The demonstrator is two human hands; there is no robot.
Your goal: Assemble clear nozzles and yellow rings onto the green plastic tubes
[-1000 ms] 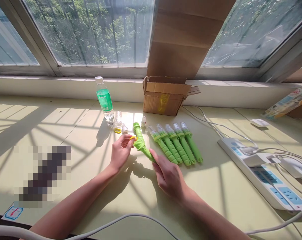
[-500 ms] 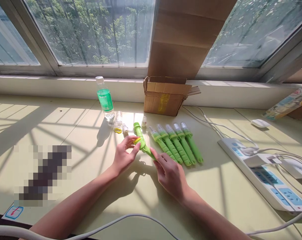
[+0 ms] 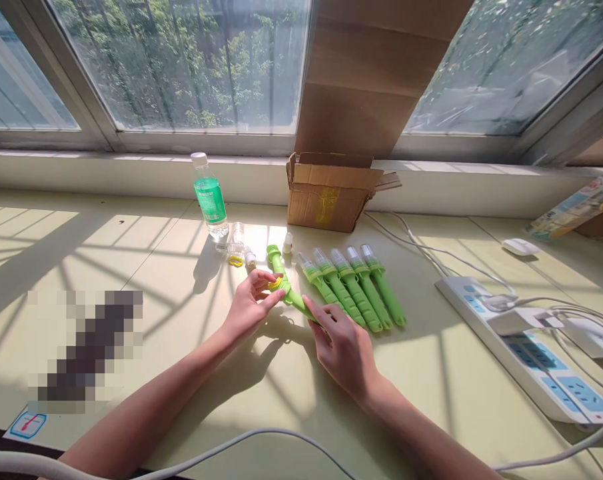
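Observation:
My left hand (image 3: 248, 303) pinches a yellow ring (image 3: 276, 285) between thumb and fingertips, at the head of a green plastic handle (image 3: 295, 300). My right hand (image 3: 344, 343) is closed round the lower end of that handle, above the table. Just behind it, partly hidden, lies another green handle (image 3: 274, 256). To the right, several green sticks with clear caps (image 3: 351, 280) lie side by side. Beyond my left hand are a second yellow ring (image 3: 236, 261), a clear plastic cap (image 3: 238, 232) and a small whitish part (image 3: 250, 257). Another small white part (image 3: 288, 243) stands farther back.
A bottle with a green label (image 3: 210, 200) and an opened cardboard box (image 3: 328, 197) stand near the window ledge. At the right lies a power strip (image 3: 521, 353) with plugs and cables. A grey cable (image 3: 271, 431) crosses the near edge. A pixelated patch (image 3: 86, 350) covers something at left.
My left fingers have shifted slightly at the handle's head, and more of the yellow ring shows. The right hand keeps its hold, moved a little to the right.

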